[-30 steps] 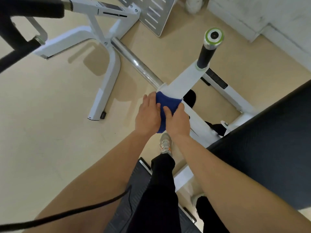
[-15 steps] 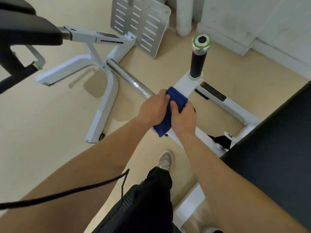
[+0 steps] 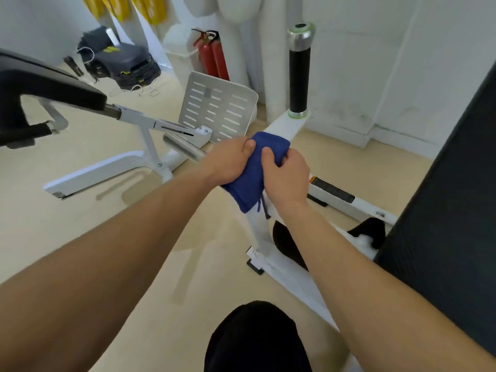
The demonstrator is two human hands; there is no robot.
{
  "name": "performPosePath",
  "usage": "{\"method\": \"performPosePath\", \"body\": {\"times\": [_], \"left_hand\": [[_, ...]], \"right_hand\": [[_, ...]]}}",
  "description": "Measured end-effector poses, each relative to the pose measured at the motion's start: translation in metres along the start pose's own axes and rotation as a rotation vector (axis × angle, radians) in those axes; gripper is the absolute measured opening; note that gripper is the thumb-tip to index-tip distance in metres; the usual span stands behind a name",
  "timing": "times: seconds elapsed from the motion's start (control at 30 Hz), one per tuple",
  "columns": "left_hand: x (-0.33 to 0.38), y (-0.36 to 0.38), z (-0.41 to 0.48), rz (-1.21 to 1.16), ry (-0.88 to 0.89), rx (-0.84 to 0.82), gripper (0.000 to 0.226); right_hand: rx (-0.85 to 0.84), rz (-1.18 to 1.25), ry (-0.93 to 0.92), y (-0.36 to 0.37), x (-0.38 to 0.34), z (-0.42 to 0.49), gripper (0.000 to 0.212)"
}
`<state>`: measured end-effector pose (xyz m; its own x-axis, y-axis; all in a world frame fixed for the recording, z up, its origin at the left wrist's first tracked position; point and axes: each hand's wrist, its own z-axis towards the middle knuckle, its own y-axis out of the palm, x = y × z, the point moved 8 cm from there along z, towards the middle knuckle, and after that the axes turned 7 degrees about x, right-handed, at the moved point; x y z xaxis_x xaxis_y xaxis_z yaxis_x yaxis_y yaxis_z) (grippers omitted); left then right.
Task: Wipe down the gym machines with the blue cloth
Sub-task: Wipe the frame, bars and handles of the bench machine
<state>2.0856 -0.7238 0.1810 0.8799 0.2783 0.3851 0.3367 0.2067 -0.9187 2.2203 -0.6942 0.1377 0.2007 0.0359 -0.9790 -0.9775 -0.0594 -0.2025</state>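
Observation:
The blue cloth (image 3: 255,170) is wrapped over a white arm (image 3: 284,124) of the gym machine, just below its upright black handle (image 3: 299,76) with a silver, green-ringed cap. My left hand (image 3: 228,161) grips the cloth's left side, thumb on top. On the cloth's right side, my right hand (image 3: 288,174) grips it with curled fingers. The cloth's lower end hangs down over the white bar (image 3: 259,224).
A chrome bar (image 3: 182,146) and a perforated metal footplate (image 3: 217,108) lie behind my hands. A black padded arm (image 3: 48,87) reaches in from the left, a black pad (image 3: 445,183) fills the right. Red fire extinguishers (image 3: 212,57) and stacked black weights (image 3: 126,63) stand by the far wall.
Both hands slid the cloth up the white arm toward the black handle. My view lifted, bringing the far wall, extinguishers and weights into sight.

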Motion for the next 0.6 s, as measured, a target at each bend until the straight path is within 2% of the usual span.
{"method": "performPosePath", "body": {"times": [0.17,0.23,0.3,0.37,0.47,0.6], "left_hand": [[-0.008,-0.006,-0.020,-0.004,0.003,0.063,0.043],[-0.006,-0.011,-0.038,-0.021,0.010,0.086,0.041],[-0.010,-0.012,-0.057,-0.041,0.034,0.121,0.036],[-0.019,-0.014,-0.078,-0.157,0.089,0.230,0.031],[-0.037,-0.012,-0.109,-0.497,0.066,0.437,0.031],[-0.062,-0.001,-0.135,-0.534,-0.028,0.581,0.015]], "right_hand": [[-0.052,-0.063,-0.022,0.000,-0.015,-0.023,0.023],[-0.067,-0.102,0.048,-0.003,-0.022,-0.036,0.030],[-0.071,-0.203,0.042,-0.002,-0.029,-0.052,0.036],[-0.060,-0.259,-0.002,0.001,-0.032,-0.069,0.034],[0.031,-0.267,-0.082,-0.002,-0.029,-0.089,0.035],[0.132,-0.265,-0.200,-0.012,-0.025,-0.116,0.034]]}}
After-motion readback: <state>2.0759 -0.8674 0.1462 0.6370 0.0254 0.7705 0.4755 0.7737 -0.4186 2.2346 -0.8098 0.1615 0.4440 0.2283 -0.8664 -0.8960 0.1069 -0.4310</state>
